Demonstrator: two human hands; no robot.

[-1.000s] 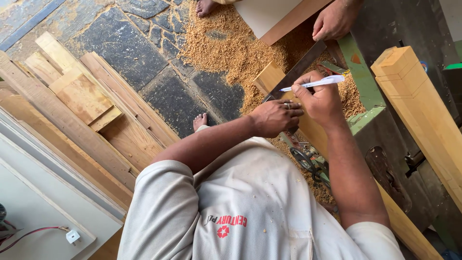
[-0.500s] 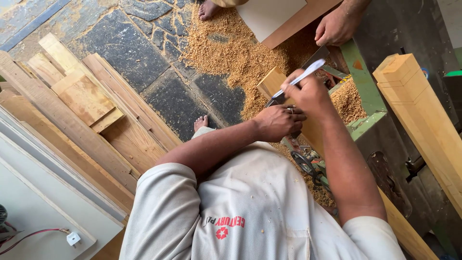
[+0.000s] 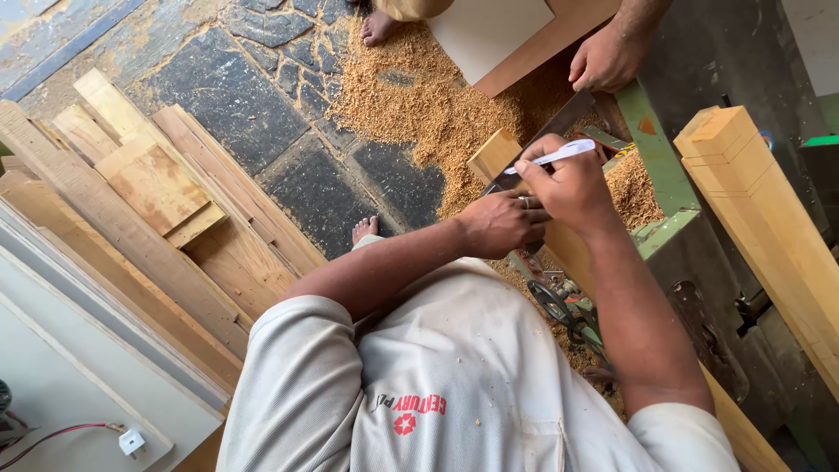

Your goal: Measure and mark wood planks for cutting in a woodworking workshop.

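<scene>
- Lying at the far left, a stack of wooden planks [image 3: 149, 210] rests flat on the stone floor [image 3: 218, 96], boards overlapping, apparently set aside within reach.
- Beside them a heap of sawdust [image 3: 411, 96] spreads over the floor below the green machine table [image 3: 651, 157], likely where cuttings fall.
- The person's left hand [image 3: 498, 223] is curled narrow, pressing down on a small wooden block [image 3: 494, 156] and a flat metal ruler [image 3: 559, 122] laid across it; this looks meant to keep both from shifting.
- The block sits at the near edge of the table, its pale end tilted toward the floor, close under the person's gaze.
- The right hand [image 3: 572, 188] is closed around a white pen [image 3: 555, 157], held between fingers and thumb with the tip pointing left toward the ruler's edge, suited to drawing along it.
- Above, another person's hand [image 3: 607, 57] rests on a brown-edged board [image 3: 511, 39], seemingly steadying it.
- At the far right a long squared timber post [image 3: 760, 218] leans along the machine, clear of the hands.
</scene>
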